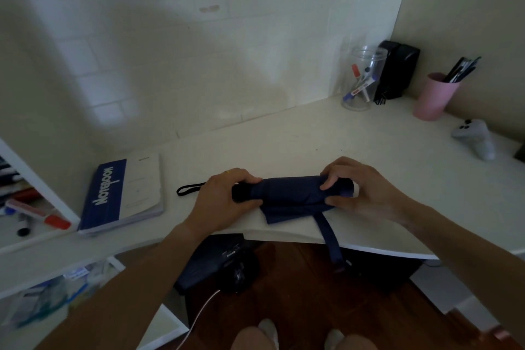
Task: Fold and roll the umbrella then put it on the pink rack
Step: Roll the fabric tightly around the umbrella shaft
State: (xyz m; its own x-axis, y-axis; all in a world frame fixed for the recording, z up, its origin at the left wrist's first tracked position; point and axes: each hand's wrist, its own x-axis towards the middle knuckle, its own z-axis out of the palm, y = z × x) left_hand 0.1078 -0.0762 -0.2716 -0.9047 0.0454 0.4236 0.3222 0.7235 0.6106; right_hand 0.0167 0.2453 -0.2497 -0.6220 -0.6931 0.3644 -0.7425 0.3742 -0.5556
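A: Desk, near edge: umbrella lies rolled, mostly. Left hand wraps handle end; right hand pinches canopy tip.

B: Remaining: strap dangling, unfastened. Pink rack not visible.

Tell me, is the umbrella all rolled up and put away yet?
Not yet. The umbrella is folded short and mostly rolled into a bundle on the desk. The left hand grips its black handle end and the right hand pinches the fabric end. Its strap hangs loose over the desk edge, so fastening is left. No pink rack is in view, so putting it away is left too.
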